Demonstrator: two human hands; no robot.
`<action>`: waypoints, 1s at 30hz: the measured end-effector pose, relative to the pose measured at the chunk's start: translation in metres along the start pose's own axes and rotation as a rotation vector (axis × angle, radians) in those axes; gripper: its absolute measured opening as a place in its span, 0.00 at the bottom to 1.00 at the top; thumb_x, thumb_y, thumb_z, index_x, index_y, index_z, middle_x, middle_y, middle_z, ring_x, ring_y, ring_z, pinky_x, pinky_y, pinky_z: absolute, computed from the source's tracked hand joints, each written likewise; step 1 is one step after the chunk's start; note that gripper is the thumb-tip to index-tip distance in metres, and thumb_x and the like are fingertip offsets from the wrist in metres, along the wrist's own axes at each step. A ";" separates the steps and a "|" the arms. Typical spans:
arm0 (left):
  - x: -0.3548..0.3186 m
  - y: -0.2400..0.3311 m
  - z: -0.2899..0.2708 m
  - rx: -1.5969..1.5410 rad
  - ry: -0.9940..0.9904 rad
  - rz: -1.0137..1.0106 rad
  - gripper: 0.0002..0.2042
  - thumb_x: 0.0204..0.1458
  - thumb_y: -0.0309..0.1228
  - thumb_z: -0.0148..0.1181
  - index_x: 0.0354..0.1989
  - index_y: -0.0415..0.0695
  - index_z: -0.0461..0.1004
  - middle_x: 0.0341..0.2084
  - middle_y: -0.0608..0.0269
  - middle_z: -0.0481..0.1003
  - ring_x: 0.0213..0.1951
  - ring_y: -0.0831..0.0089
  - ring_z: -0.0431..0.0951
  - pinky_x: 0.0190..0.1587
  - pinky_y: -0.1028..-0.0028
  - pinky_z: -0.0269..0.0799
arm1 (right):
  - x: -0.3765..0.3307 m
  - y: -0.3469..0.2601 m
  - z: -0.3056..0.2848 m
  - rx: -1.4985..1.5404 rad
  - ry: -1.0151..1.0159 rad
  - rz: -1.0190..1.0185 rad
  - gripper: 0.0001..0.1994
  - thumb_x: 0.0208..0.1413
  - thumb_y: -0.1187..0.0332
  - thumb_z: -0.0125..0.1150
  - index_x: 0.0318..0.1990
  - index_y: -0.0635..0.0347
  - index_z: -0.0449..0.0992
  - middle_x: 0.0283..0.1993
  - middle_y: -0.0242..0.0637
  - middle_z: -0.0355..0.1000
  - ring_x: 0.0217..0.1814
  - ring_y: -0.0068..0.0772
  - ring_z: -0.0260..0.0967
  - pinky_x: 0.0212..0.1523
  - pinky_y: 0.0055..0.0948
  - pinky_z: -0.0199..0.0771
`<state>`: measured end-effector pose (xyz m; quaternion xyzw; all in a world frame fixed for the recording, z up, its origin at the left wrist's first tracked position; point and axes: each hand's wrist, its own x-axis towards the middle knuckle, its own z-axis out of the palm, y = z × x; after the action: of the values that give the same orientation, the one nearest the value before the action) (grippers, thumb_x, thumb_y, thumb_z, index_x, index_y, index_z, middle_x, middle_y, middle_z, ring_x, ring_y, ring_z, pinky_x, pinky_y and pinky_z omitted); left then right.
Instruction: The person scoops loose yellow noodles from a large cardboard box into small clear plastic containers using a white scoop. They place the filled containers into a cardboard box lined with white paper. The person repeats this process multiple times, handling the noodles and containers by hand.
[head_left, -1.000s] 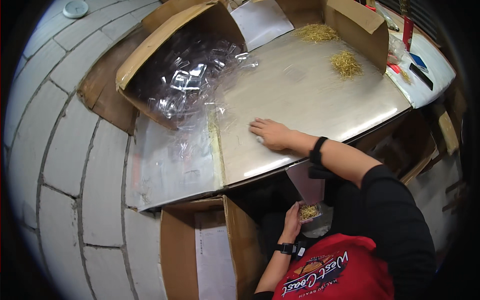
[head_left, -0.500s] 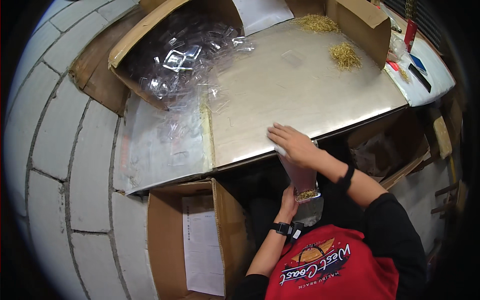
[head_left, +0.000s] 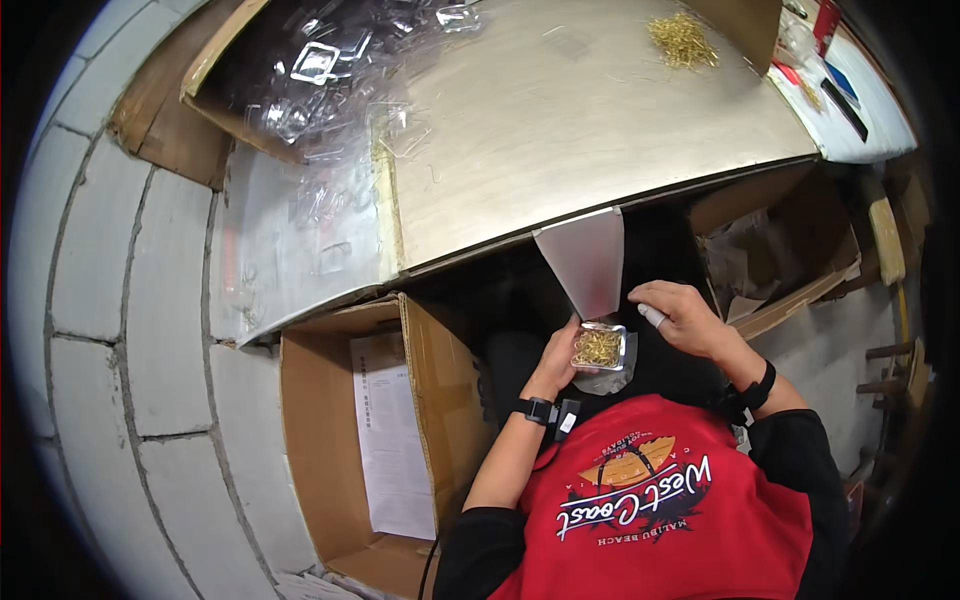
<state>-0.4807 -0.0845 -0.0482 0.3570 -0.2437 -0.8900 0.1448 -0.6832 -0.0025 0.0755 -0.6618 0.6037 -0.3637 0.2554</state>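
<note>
My left hand (head_left: 556,360) grips a small clear plastic box (head_left: 621,352) from its left side. Thin curved gold-coloured metal pieces (head_left: 597,348) fill the box. Just above it ends the narrow lower part of a grey tapered chute (head_left: 588,262), which slopes down from the table's front edge. Whether box and chute touch, I cannot tell. My right hand (head_left: 686,318) hovers right of the box, its fingers loosely bent and apart from the thumb, with no object seen in it. A white covering wraps one of its digits. Beneath the box shows some crumpled clear plastic (head_left: 607,382).
A gold pile (head_left: 683,42) lies on the metal-topped table (head_left: 520,150). At the back left, a tipped carton spills clear plastic boxes (head_left: 315,62). Below the table stand an open cardboard carton (head_left: 420,400) with a paper sheet and another carton (head_left: 775,250) at right.
My right hand has left the table edge and chute, moving down and right. The box's gold pieces now show more fully, with my left hand still on it. The view has tilted downward.
</note>
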 end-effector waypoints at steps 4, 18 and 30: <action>-0.025 0.015 0.001 0.051 -0.140 0.011 0.20 0.61 0.43 0.42 0.46 0.37 0.69 0.31 0.57 0.77 0.28 0.70 0.79 0.19 0.75 0.78 | -0.004 0.000 0.019 0.037 -0.037 -0.127 0.14 0.45 0.80 0.56 0.43 0.65 0.73 0.43 0.46 0.72 0.45 0.49 0.71 0.45 0.37 0.72; -0.055 0.045 0.051 0.075 0.041 0.345 0.14 0.60 0.40 0.46 0.42 0.42 0.70 0.32 0.62 0.76 0.29 0.74 0.79 0.21 0.73 0.79 | 0.008 -0.031 0.027 -0.230 -0.018 -0.370 0.28 0.41 0.78 0.57 0.56 0.65 0.64 0.56 0.47 0.65 0.60 0.45 0.61 0.64 0.43 0.55; -0.060 0.046 0.049 -0.011 0.025 0.342 0.13 0.58 0.34 0.46 0.47 0.41 0.67 0.37 0.58 0.75 0.36 0.68 0.79 0.28 0.70 0.81 | 0.006 -0.023 0.026 -0.067 0.094 -0.352 0.24 0.44 0.79 0.57 0.54 0.64 0.66 0.52 0.45 0.69 0.55 0.49 0.65 0.60 0.41 0.63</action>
<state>-0.4693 -0.0815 0.0412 0.3206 -0.2944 -0.8491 0.2992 -0.6486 -0.0079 0.0784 -0.7476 0.5015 -0.4133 0.1370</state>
